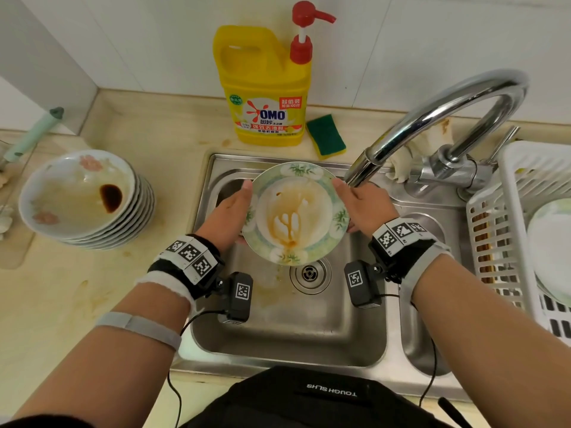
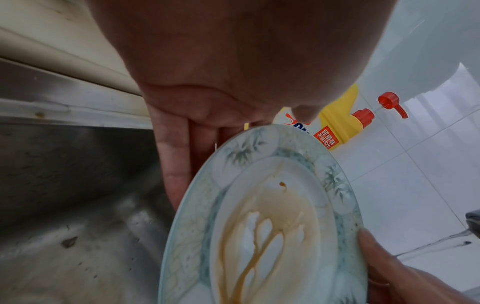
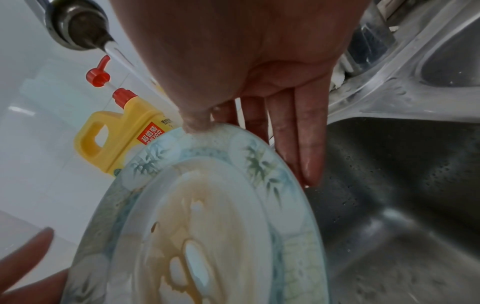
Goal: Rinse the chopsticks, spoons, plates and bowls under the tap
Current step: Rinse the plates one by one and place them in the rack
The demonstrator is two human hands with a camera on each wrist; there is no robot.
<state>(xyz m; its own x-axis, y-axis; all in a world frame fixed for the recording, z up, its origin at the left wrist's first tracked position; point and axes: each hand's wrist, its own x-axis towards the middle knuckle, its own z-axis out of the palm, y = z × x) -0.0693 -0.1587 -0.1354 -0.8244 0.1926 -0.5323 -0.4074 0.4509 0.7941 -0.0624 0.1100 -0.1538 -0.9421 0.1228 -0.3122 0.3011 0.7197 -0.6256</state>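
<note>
Both hands hold a round plate [image 1: 295, 211] with a green bamboo border over the sink [image 1: 278, 322], tilted with its face toward me. Brown sauce streaks run down its white middle [image 2: 272, 226] [image 3: 207, 216]. My left hand [image 1: 231, 208] pinches the left rim, thumb on the face and fingers [image 2: 176, 164] behind. My right hand [image 1: 361, 205] pinches the right rim the same way, thumb on the border and fingers [image 3: 306, 144] behind. The chrome tap [image 1: 432, 118] arches over from the right. Its spout [image 3: 78, 26] ends just above my right hand, and a thin stream of water leaves it.
A stack of dirty plates [image 1: 61, 193] with a dark sauce spot stands on the counter at left. A yellow detergent bottle [image 1: 265, 88] and a green sponge [image 1: 326, 135] sit behind the sink. At right, a white rack [image 1: 506, 211] holds a plate [image 1: 553, 242] and chopsticks [image 1: 485, 242].
</note>
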